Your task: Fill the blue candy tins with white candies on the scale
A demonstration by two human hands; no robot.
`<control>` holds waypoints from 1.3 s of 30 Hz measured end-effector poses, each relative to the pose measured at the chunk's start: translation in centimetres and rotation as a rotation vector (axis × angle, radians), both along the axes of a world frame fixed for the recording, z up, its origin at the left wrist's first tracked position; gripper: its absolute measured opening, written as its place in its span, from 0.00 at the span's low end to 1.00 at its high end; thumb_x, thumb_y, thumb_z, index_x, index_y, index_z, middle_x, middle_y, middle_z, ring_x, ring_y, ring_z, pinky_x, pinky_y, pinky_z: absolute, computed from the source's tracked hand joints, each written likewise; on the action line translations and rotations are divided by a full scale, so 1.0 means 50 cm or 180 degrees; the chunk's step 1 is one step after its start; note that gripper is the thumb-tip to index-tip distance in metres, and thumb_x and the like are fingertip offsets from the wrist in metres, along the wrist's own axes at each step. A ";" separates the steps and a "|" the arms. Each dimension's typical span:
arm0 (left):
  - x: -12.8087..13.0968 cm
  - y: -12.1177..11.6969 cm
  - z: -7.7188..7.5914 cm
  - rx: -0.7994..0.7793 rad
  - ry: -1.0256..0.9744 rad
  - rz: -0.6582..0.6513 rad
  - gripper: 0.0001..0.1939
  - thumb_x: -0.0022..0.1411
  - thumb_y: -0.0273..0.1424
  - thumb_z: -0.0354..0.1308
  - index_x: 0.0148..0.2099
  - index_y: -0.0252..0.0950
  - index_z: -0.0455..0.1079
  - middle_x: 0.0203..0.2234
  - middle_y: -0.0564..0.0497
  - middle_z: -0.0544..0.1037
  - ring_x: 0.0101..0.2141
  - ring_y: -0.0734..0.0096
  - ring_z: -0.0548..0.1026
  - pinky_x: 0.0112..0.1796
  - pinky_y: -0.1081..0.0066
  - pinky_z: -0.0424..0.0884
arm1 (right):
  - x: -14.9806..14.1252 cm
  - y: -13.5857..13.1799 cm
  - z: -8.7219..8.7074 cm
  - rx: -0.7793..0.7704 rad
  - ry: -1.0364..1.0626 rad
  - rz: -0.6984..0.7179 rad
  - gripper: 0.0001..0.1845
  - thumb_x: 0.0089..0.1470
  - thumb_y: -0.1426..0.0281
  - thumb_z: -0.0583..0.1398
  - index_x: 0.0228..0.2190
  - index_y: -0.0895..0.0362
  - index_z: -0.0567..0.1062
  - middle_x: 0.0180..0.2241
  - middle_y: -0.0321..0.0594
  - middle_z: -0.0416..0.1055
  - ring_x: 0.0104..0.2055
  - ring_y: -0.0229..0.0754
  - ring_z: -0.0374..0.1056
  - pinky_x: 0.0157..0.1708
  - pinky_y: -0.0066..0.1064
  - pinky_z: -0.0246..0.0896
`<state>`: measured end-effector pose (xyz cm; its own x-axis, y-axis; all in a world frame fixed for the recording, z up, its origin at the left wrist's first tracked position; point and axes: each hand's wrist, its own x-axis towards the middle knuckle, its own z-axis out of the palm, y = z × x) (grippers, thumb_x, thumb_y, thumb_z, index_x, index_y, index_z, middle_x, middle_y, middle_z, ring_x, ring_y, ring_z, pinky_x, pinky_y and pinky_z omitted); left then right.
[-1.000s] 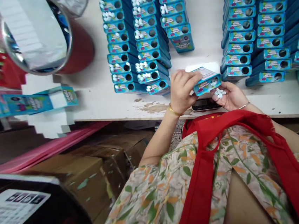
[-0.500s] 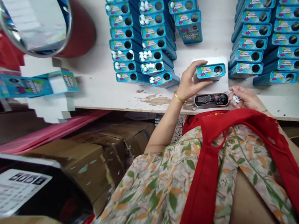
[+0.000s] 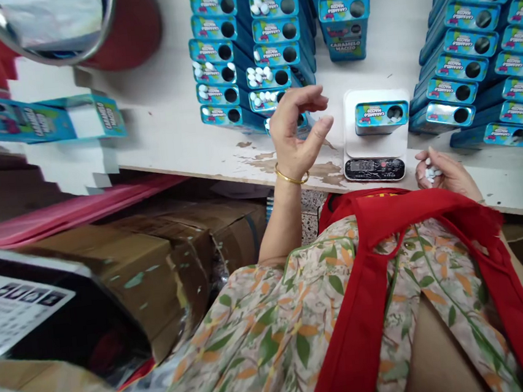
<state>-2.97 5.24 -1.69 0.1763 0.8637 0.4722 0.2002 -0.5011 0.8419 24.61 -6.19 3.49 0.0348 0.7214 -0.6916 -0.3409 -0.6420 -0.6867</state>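
While a blue box (image 3: 381, 116) stands upright on the white scale (image 3: 353, 144), the left hand (image 3: 299, 134) hovers to its left, thumb and curved fingers spread well apart, with nothing in its grasp. The right hand (image 3: 449, 177) is half closed, palm up, just beside the scale's lower right corner, cradling a small heap of smooth white candies (image 3: 431, 172) in its bent fingers. Glossy and rounded at the corners, the box has a round hole in its printed top, with something white showing inside. Under the scale's smooth, round-cornered platform runs a shiny black strip with a small display. Matching boxes stand packed in rows to the left (image 3: 218, 52) and right (image 3: 462, 44), and oval white candies lie loose on several tops in the left rows. Brown, flaking patches break up the table's (image 3: 176, 127) flat white surface. At the upper left sits a round red bin (image 3: 141, 26) with a polished metal rim; below it is a printed blue carton (image 3: 57, 121). Creased brown cardboard (image 3: 135, 282) lies under the table edge. A gold bangle (image 3: 290, 178) circles the left wrist, and red fabric straps (image 3: 355, 335) cross soft, leaf-patterned clothing (image 3: 261, 338).
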 end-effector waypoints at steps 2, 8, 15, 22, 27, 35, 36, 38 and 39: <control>-0.001 0.003 -0.008 -0.0047 0.0031 0.0001 0.21 0.65 0.52 0.56 0.55 0.50 0.66 0.40 0.52 0.78 0.41 0.62 0.77 0.40 0.55 0.77 | -0.001 0.000 0.003 0.0048 -0.0037 -0.0011 0.18 0.49 0.59 0.69 0.36 0.59 0.75 0.23 0.35 0.71 0.19 0.32 0.62 0.19 0.25 0.56; 0.004 0.006 -0.016 -0.0170 0.0211 0.0027 0.22 0.62 0.56 0.55 0.53 0.53 0.67 0.39 0.52 0.78 0.40 0.60 0.77 0.39 0.54 0.77 | -0.012 0.011 0.023 0.0105 -0.0259 0.0137 0.22 0.48 0.55 0.70 0.35 0.57 0.73 0.22 0.32 0.68 0.18 0.31 0.60 0.15 0.23 0.45; 0.029 0.010 0.021 0.0031 0.0641 -0.0339 0.27 0.62 0.56 0.57 0.59 0.52 0.64 0.45 0.50 0.78 0.44 0.57 0.76 0.43 0.54 0.76 | -0.026 0.046 0.052 0.0396 -0.0401 0.0374 0.23 0.48 0.52 0.70 0.32 0.56 0.72 0.21 0.33 0.69 0.17 0.30 0.57 0.14 0.24 0.44; 0.099 0.032 -0.007 0.0047 0.1030 -0.1002 0.34 0.62 0.59 0.55 0.60 0.43 0.62 0.48 0.46 0.77 0.48 0.58 0.75 0.49 0.54 0.72 | -0.050 0.051 -0.012 0.0017 0.0356 0.0091 0.21 0.47 0.56 0.70 0.30 0.59 0.71 0.23 0.36 0.70 0.18 0.32 0.62 0.12 0.22 0.48; 0.096 -0.003 0.029 0.0659 0.1430 -0.1043 0.20 0.66 0.50 0.54 0.55 0.48 0.68 0.46 0.49 0.77 0.46 0.57 0.72 0.52 0.49 0.65 | -0.069 0.057 -0.028 -0.0140 0.0813 -0.0268 0.13 0.55 0.61 0.63 0.30 0.58 0.71 0.25 0.38 0.71 0.22 0.35 0.67 0.16 0.22 0.59; 0.079 -0.003 0.020 0.0835 0.1623 -0.0830 0.20 0.66 0.47 0.56 0.56 0.44 0.67 0.43 0.48 0.77 0.42 0.59 0.71 0.50 0.54 0.63 | -0.073 0.072 -0.013 -0.0215 0.0945 -0.0333 0.12 0.60 0.62 0.60 0.31 0.59 0.71 0.26 0.41 0.73 0.23 0.33 0.68 0.19 0.20 0.64; 0.080 -0.003 0.015 0.0760 0.1574 -0.0799 0.21 0.66 0.48 0.56 0.55 0.44 0.67 0.42 0.48 0.78 0.42 0.60 0.71 0.49 0.55 0.63 | -0.073 0.071 -0.012 -0.0206 0.0954 -0.0342 0.12 0.60 0.63 0.60 0.31 0.59 0.71 0.26 0.41 0.73 0.23 0.33 0.68 0.19 0.20 0.64; 0.084 -0.007 0.008 0.0587 0.1439 -0.0746 0.20 0.65 0.49 0.56 0.54 0.43 0.68 0.40 0.49 0.78 0.42 0.60 0.72 0.48 0.57 0.64 | -0.072 0.067 -0.007 -0.0199 0.0948 -0.0355 0.11 0.60 0.64 0.60 0.33 0.60 0.73 0.26 0.41 0.74 0.23 0.33 0.68 0.20 0.21 0.65; 0.085 -0.009 0.005 0.0502 0.1361 -0.0732 0.20 0.65 0.49 0.57 0.53 0.43 0.68 0.40 0.49 0.78 0.42 0.61 0.72 0.47 0.58 0.65 | -0.071 0.064 -0.002 -0.0189 0.0921 -0.0356 0.11 0.60 0.64 0.60 0.33 0.60 0.73 0.26 0.41 0.74 0.23 0.33 0.68 0.20 0.21 0.65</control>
